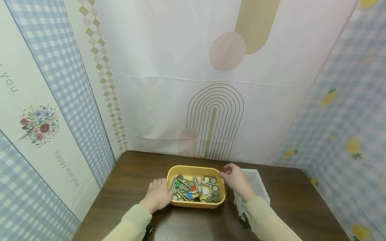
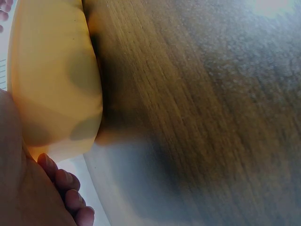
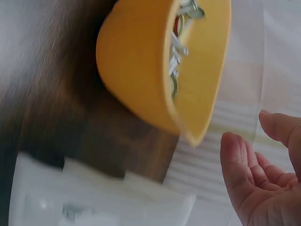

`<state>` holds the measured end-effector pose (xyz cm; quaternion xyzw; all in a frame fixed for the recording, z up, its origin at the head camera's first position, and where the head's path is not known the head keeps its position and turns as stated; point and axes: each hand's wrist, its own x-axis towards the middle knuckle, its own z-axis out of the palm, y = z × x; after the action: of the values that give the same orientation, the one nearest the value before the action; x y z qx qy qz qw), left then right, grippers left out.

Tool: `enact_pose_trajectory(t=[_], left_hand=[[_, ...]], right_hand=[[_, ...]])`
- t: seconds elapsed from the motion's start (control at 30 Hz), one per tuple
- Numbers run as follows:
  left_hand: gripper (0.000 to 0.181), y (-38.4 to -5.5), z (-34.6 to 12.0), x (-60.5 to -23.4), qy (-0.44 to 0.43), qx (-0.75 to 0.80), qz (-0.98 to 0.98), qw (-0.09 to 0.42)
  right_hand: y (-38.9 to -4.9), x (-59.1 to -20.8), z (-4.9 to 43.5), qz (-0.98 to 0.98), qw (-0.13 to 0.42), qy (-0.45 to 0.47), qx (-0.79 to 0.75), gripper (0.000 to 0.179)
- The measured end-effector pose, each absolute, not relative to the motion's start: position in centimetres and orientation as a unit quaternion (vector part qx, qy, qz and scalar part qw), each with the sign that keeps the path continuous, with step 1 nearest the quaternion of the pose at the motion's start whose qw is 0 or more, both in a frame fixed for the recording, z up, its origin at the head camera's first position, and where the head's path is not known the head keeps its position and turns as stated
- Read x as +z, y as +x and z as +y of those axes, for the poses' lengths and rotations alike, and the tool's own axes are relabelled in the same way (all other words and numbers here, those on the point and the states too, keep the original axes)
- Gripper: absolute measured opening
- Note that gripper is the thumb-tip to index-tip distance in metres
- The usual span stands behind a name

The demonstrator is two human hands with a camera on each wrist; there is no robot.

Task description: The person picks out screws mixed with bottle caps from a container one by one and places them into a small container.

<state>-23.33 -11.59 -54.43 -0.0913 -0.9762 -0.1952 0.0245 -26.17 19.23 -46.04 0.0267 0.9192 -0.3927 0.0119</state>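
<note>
Sleeves, pale green (image 1: 132, 221), two, entering at lower left and lower right of the frame, nearest the camera. Patterned cloths (image 1: 150, 107), filling the upper frame and both sides. Table (image 1: 126, 187), dark wood, lower half; far edge along the cloth, near edge out of view. Yellow bin (image 1: 196, 205), rounded oblong, lower centre; long axis running left to right, between the hands. White container (image 1: 260, 182), translucent, right of the bin and partly behind the right forearm; longer top to bottom; a narrow strip of wood parts the two. Left hand (image 1: 158, 194), touching the bin's left end and so the nearer; whether it grips cannot be told. Right hand (image 1: 237, 180), holding nothing, thumb and fingers parted, just beside the bin's upper right corner; bin lying to its left, container to its right. Room: wood showing below the bin, left of the left hand and right of the container; tightest between bin and container. Silvery rods (image 1: 196, 183), slim, several, mixed inside the bin. Round caps (image 1: 215, 188), mostly greyish, some green, red, blue, also inside.
</note>
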Motion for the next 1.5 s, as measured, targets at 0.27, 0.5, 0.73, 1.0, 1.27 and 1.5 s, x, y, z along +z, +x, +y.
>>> enact_pose_trajectory(t=[0.27, 0.5, 0.73, 1.0, 1.27, 1.5], left_hand=[[0.025, -23.3, -11.7, -54.3, -0.090, -0.197, -0.976, 0.018], [0.024, -23.3, -11.6, -54.3, -0.090, -0.199, -0.976, 0.016], [0.025, -23.3, -11.6, -54.2, -0.091, -0.198, -0.976, 0.019], [0.025, -23.4, -11.7, -54.3, -0.090, -0.199, -0.976, 0.018], [0.025, -23.4, -11.6, -54.4, -0.091, -0.202, -0.975, 0.023], [0.025, -23.4, -11.6, -54.4, -0.090, -0.202, -0.975, 0.022]], right_hand=[[-26.2, -48.2, 15.5, 0.940, 0.047, 0.005, -0.338, 0.029], [-26.2, -50.4, 14.2, 0.953, 0.052, -0.025, -0.298, 0.047], [-25.8, -51.2, 13.6, 0.955, 0.057, -0.034, -0.288, 0.039], [-25.9, -51.9, 13.6, 0.966, 0.047, -0.050, -0.249, 0.029], [-26.4, -52.7, 13.3, 0.973, 0.028, -0.026, -0.226, 0.011], [-26.4, -53.2, 13.0, 0.975, 0.007, -0.023, -0.222, 0.011]])
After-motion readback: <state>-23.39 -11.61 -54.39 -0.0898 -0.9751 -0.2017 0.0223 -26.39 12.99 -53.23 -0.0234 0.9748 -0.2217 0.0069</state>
